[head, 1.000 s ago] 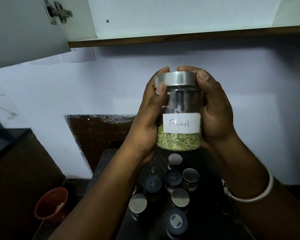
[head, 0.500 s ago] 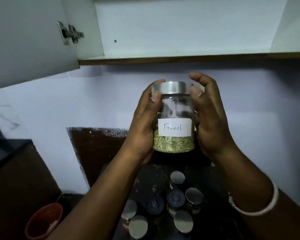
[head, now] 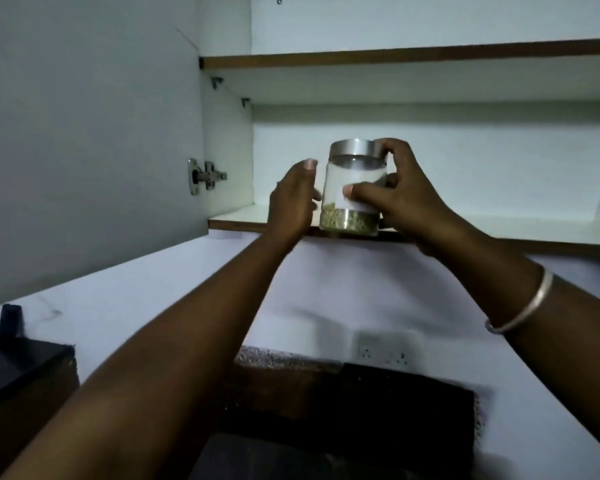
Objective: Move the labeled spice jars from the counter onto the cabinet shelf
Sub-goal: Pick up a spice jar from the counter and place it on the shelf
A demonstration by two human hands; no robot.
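Two hands frame one clear glass spice jar with a brushed steel lid and a white paper label (head: 352, 188), upright at the front edge of the white lower cabinet shelf (head: 236, 216). My right hand (head: 400, 199) pinches it, thumb across the label, fingers on the lid. My left hand (head: 291, 202) is spread just beside it. Greenish seeds fill its bottom.

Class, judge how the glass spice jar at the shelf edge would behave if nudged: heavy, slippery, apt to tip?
The jar looks mostly empty, seeds only at the bottom, so probably light. Smooth glass may be slippery and fragile. It sits at the shelf front edge, so a nudge might drop it.
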